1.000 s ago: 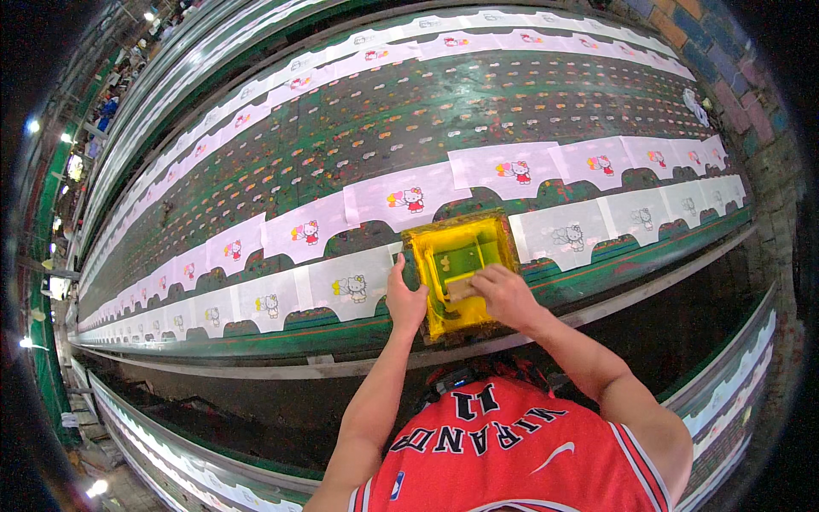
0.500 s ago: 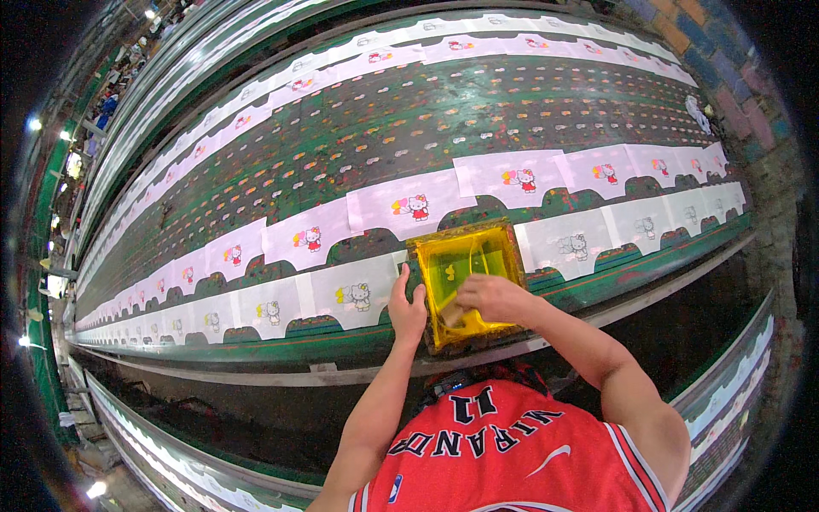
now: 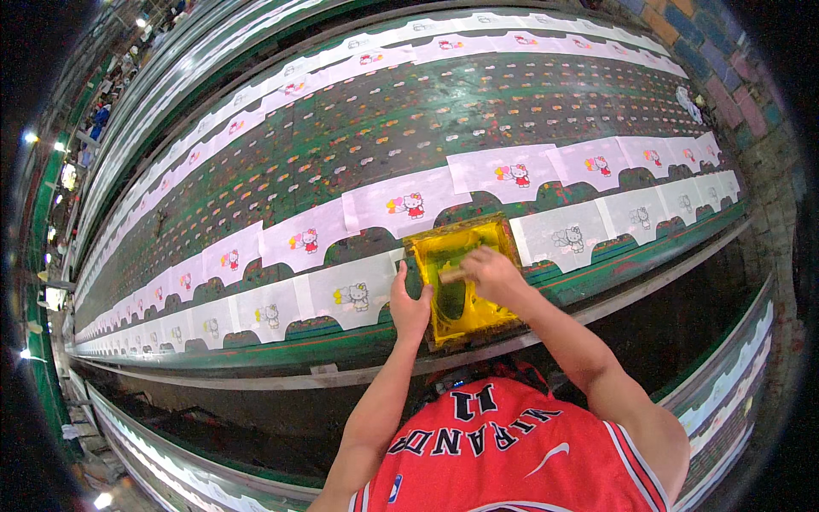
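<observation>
Inside the frame (image 3: 452,229), my right hand (image 3: 490,272) grips the squeegee (image 3: 450,276), farther from the frame's near edge than before, so ink (image 3: 467,322) looks mid-spread; my left hand (image 3: 411,305), thumb wide of fingers, rests at the frame's left side.

Wide fisheye head view, downward over the table (image 3: 384,111)

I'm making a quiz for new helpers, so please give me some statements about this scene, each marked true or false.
1. The left hand is at the left side of the yellow frame. True.
2. Both hands are empty. False: the right hand holds a flat tool.
3. The person's shirt is red. True.
4. Every sheet in the nearest row shows yellow. False: the white sheet just right of the frame shows only a grey outline.
</observation>
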A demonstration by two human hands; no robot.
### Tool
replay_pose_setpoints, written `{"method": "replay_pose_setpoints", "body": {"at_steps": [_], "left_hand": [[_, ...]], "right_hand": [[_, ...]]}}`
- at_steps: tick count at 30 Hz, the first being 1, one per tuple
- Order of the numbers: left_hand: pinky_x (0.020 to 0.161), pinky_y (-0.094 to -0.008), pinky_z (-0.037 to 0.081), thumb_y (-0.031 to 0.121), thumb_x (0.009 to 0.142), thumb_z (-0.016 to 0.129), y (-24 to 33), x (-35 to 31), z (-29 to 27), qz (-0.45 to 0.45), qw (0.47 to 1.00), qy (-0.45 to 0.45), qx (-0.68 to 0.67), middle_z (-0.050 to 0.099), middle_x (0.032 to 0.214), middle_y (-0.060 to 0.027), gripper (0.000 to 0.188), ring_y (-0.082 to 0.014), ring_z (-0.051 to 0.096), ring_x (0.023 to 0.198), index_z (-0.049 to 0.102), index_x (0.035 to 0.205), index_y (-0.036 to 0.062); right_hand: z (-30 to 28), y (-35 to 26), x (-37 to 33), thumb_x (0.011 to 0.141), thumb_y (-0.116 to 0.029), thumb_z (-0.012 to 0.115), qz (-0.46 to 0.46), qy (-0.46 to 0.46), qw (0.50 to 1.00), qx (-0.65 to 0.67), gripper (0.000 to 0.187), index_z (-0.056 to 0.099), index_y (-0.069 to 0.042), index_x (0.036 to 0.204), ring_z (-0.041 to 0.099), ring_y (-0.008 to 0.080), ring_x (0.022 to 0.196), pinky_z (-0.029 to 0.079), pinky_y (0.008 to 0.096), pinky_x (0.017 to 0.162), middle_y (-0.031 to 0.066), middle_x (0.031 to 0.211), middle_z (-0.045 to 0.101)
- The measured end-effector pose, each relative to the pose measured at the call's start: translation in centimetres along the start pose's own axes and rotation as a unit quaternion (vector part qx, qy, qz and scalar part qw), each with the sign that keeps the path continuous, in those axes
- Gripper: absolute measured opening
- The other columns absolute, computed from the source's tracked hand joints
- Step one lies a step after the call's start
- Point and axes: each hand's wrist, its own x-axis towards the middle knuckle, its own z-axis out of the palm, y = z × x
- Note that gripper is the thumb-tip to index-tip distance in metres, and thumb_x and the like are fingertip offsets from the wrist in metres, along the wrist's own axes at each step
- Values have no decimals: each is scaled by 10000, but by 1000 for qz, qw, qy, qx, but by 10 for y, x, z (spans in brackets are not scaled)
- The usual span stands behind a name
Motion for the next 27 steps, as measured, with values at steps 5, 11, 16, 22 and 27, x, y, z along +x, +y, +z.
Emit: {"method": "replay_pose_setpoints", "body": {"at_steps": [5,11,16,22,27], "left_hand": [[1165,-440,422,107,792,832,-4,-2,2,17,1000,6,3,543,1510,-183,859,-362,519,1401,450,1560,71],[1165,-452,420,62,776,810,-10,2,4,49,998,-8,25,506,1538,-191,900,-375,493,1415,406,1580,74],[1173,-449,413,46,781,788,-10,-4,2,40,999,1,25,504,1545,-192,884,-380,489,1422,406,1578,69],[1189,-435,402,12,772,772,1,-4,2,-1,1000,-9,-1,505,1553,-187,874,-371,479,1444,423,1571,74],[1204,-423,385,-42,761,741,32,-7,21,30,999,5,-19,510,1548,-190,870,-358,474,1453,432,1567,64]], "right_hand": [[-20,-37,-46,806,-53,717,9,-82,996,28,123,686,-26,921,668,378,946,551,482,857,150,948,682],[-21,3,37,824,-83,688,54,-35,998,-20,99,701,-58,919,662,390,982,543,519,851,160,978,694],[-17,-13,4,776,-44,678,-1,-58,997,-44,173,695,-55,948,660,363,998,544,478,888,142,1003,690],[-23,-44,-75,730,-37,692,-9,-1,1000,-25,239,668,-42,968,650,345,1020,548,448,914,133,1020,686],[-51,-21,-81,737,3,697,0,15,1000,7,339,680,-28,1074,675,362,996,569,456,883,143,1042,704]]}}
